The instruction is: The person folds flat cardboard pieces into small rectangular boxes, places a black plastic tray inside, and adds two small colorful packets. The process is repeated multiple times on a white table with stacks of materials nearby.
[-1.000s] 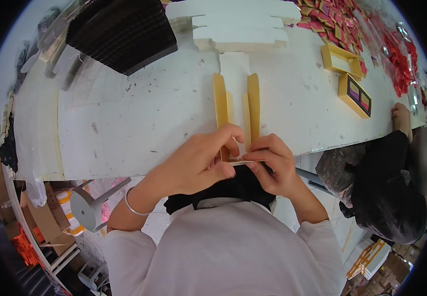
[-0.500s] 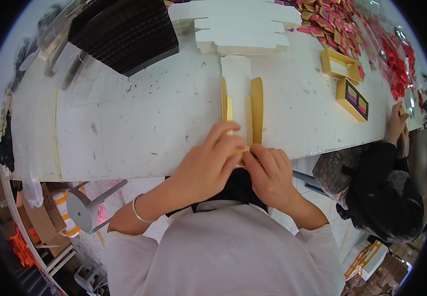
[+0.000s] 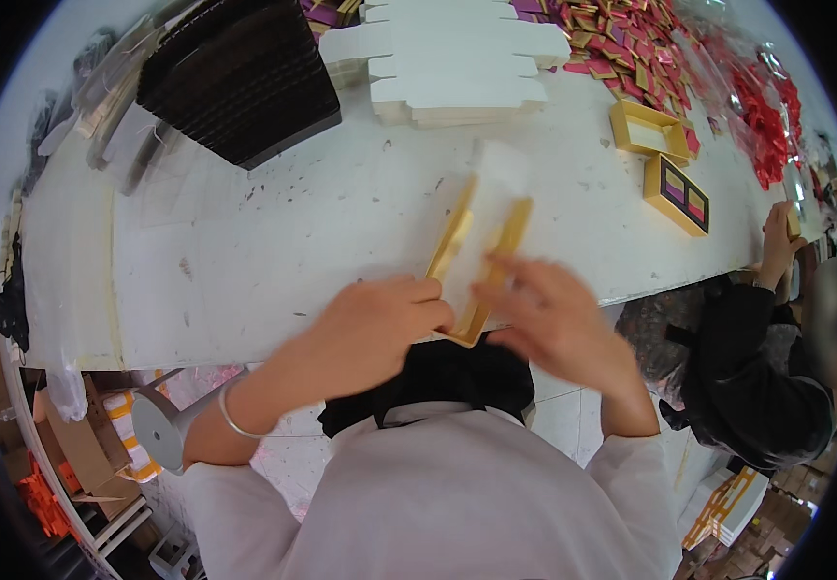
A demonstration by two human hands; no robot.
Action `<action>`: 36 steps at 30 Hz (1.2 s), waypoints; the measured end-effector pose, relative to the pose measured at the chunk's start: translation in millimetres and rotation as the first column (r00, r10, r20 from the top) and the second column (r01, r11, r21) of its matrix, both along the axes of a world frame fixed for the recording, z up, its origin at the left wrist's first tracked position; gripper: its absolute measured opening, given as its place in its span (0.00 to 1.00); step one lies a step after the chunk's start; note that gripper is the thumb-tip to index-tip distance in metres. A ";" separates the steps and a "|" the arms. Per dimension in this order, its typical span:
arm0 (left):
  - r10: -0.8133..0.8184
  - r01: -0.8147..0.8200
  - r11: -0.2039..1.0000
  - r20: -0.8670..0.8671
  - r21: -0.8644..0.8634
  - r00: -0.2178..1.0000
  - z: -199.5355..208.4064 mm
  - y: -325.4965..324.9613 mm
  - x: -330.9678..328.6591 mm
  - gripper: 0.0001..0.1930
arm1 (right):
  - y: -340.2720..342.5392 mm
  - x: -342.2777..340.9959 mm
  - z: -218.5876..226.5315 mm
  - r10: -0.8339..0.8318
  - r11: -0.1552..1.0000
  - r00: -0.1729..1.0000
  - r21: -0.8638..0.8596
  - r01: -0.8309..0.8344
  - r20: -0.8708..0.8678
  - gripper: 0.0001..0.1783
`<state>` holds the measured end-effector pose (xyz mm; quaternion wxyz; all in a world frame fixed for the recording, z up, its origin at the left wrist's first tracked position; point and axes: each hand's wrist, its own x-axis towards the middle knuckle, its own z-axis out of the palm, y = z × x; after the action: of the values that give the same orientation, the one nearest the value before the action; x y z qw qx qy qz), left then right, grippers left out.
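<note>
A part-folded gold cardboard box (image 3: 449, 242) with a white inside lies at the front edge of the table, slanting with its far end to the right. Its two long walls and near end stand up, while the far end is a flat white flap, blurred by motion. My left hand (image 3: 370, 324) is closed on the left wall beside the near corner. Across from it, my right hand (image 3: 559, 314) is at the right wall, thumb and fingers around its near part; motion smears the fingers, so their grip is unclear.
Flat white card blanks (image 3: 438, 68) are stacked at the back, with black trays (image 3: 240, 87) to their left. At right stand an open gold box (image 3: 650, 130), a filled gold box (image 3: 678, 196) and a heap of small pink-gold pieces (image 3: 626, 43). A co-worker (image 3: 752, 367) works at far right.
The box has turned clockwise and come nearer, and its near end now stands up. My left hand has shifted left and down to the corner; my right hand has moved up along the right wall.
</note>
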<state>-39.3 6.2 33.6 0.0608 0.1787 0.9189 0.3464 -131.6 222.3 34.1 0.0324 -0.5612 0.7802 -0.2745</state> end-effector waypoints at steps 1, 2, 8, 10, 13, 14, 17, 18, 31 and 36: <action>-0.078 0.078 0.997 -0.005 0.002 0.997 -0.7 -11.0 -5.3 0.10 | 4.8 -11.2 5.9 -0.054 0.997 0.988 0.050 0.062 -0.146 0.25; -0.157 0.157 0.988 -0.007 0.002 0.988 0.6 -18.7 -9.3 0.10 | 6.2 -23.5 7.5 -0.054 0.997 0.965 0.041 0.066 -0.255 0.23; 0.063 -0.261 0.912 -0.520 -0.317 0.852 14.8 15.9 -7.0 0.10 | -6.9 0.5 -10.1 0.007 0.998 0.998 -0.060 -0.011 -0.057 0.18; 0.045 -0.267 0.904 -0.546 -0.335 0.837 -0.2 16.2 -4.8 0.09 | -13.8 13.5 -4.2 0.032 0.995 0.989 -0.096 -0.018 0.142 0.18; -0.057 -0.084 0.954 -0.450 -0.287 0.891 -6.8 -10.6 -6.7 0.08 | 0.1 -6.9 5.4 -0.012 0.991 0.998 -0.135 0.003 -0.068 0.23; -0.075 -0.071 0.953 -0.454 -0.295 0.888 -7.6 -15.7 -9.4 0.08 | 4.8 -15.4 7.8 -0.040 0.993 0.978 -0.119 0.015 -0.204 0.25; -0.100 -0.031 0.960 -0.446 -0.277 0.889 -7.7 -24.6 -16.5 0.10 | 5.7 -18.8 -7.1 0.141 0.989 0.982 0.067 -0.133 -0.127 0.25; -0.094 -0.015 0.970 -0.431 -0.241 0.898 -5.1 -26.4 -20.3 0.11 | 3.8 -20.6 -11.8 0.195 0.979 0.973 0.089 -0.185 -0.120 0.25; 0.259 -0.248 0.966 -0.289 0.074 0.922 -29.5 -3.6 -8.3 0.10 | -34.8 -21.7 -25.7 0.101 0.994 0.994 -0.046 -0.102 -0.030 0.09; 0.338 -0.286 0.935 -0.280 0.210 0.899 -30.1 10.0 -8.2 0.06 | -33.7 -6.6 -26.3 -0.048 0.995 0.978 -0.071 0.063 0.202 0.09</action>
<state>-47.5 16.2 3.5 -0.1562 0.0854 0.9020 0.3934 -138.2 188.6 7.7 0.0813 -0.5095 0.7772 -0.3603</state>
